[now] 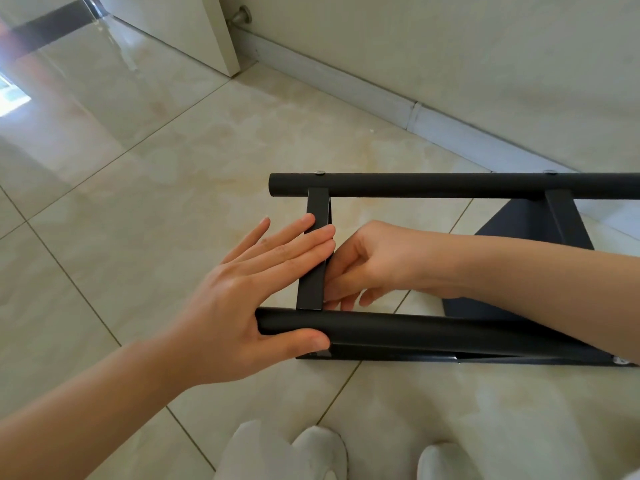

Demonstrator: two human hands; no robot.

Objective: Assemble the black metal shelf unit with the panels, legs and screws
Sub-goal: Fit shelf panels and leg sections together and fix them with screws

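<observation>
The black shelf unit lies on its side on the tiled floor. Two round legs run left to right, the far leg (450, 189) and the near leg (415, 332). An end shelf panel (317, 206) stands edge-up between them, and a second panel (568, 223) sits further right. My left hand (242, 289) lays straight fingers across the end panel's edge, thumb against the near leg's end. My right hand (367, 265) reaches in from the right with curled fingers gripping the panel's inner side; whatever lies under its fingertips is hidden. Screw heads (319, 172) show on the far leg.
A wall with a grey baseboard (381, 95) runs diagonally behind the shelf. A white door edge (221, 36) and a metal door stop (242, 13) are at the top. My feet in white slippers (318, 448) stand just below the shelf.
</observation>
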